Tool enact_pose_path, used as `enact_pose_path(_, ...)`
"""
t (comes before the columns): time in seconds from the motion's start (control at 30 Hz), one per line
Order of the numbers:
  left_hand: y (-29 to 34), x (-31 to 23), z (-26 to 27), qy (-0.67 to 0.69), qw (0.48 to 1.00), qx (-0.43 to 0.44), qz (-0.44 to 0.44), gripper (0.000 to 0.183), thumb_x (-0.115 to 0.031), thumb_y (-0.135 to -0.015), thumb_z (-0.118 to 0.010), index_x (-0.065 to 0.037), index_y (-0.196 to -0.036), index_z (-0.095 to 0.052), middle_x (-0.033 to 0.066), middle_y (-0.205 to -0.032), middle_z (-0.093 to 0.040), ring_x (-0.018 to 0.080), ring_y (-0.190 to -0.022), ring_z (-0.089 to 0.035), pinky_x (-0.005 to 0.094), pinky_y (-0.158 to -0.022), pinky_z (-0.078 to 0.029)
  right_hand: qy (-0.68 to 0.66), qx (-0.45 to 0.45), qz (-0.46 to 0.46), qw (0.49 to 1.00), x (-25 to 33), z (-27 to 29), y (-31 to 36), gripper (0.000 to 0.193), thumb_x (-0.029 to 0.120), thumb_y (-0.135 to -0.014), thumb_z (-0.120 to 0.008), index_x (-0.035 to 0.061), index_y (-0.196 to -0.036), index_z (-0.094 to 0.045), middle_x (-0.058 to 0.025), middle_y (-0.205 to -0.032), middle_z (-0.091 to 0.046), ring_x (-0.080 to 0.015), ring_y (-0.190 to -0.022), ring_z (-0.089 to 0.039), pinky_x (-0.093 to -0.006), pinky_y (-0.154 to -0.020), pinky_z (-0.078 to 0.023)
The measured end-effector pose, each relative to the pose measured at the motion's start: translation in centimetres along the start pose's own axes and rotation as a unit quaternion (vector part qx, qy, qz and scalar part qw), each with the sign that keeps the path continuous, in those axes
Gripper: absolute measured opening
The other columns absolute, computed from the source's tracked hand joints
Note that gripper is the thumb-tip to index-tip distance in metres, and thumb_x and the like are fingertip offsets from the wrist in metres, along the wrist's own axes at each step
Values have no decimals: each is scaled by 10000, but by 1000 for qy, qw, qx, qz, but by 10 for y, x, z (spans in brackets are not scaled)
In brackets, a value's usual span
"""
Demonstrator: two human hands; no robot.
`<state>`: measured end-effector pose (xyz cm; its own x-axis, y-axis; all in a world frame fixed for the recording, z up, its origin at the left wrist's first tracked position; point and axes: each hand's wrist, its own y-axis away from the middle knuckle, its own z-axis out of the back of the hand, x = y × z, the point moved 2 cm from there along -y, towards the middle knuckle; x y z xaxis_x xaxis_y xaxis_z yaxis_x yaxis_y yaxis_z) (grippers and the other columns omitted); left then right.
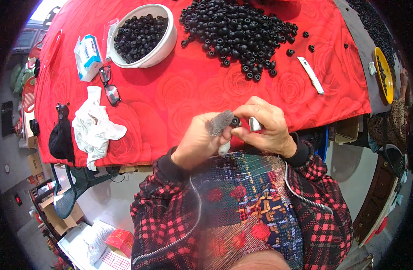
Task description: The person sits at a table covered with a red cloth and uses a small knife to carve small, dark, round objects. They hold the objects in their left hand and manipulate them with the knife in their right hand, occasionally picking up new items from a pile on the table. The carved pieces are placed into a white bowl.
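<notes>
Close together in front of my body, my left hand (pixel 197 138) and my right hand (pixel 270 125) meet over the table's near edge. Pinched between my left fingers is a small round black part (pixel 235 122) with a hole in its end. A grey fuzzy wrap (pixel 220 123) covers my left thumb, and a white cover (pixel 224 148) sits on another left fingertip. My right fingers are closed around a short white strip-like tool (pixel 255 124), its end beside the black part. Whether its tip touches the part is hidden by my fingers.
A red rose-patterned cloth (pixel 179 94) covers the table. On it are a heap of black parts (pixel 233 33), a white bowl (pixel 171 38) of them, a tissue pack (pixel 88 57), glasses (pixel 108 85), white cloth (pixel 96 128) and white strip (pixel 311 75). A yellow tray (pixel 378 56) stands right.
</notes>
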<state>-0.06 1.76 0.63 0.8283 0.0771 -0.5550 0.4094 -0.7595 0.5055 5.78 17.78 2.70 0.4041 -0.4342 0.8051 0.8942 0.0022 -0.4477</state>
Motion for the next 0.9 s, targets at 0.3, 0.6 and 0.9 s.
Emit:
enact_pose_path(0.3,13,-8,-8,-129,989,26,-61,196,-91,-900,-581,11,-1059,-633,38,-926,-653,82,-780,-605,202,-652,-476,37,11,89,995,7,3,2,411,97,-639,-741,-2,-1009,-591,-83,-750,-540,-239,-605,-566,-349,-504,-441)
enact_pose_path(0.6,18,-11,-15,-124,985,33,-118,194,-8,-882,-578,32,-1068,-619,44,-947,-637,81,-806,-598,206,-673,-495,58,9,121,991,16,12,1,406,72,-673,-741,-16,-1036,-583,-78,-738,-576,-232,-592,-569,-351,-502,-435)
enact_pose_path(0.9,16,-16,-19,-253,941,17,-224,255,67,-837,-600,14,-1086,-609,49,-952,-600,98,-822,-597,211,-664,-513,-46,59,-90,993,10,28,-1,225,69,-852,-535,4,-1067,-525,-148,-821,-545,-322,-718,-595,-366,-628,-457)
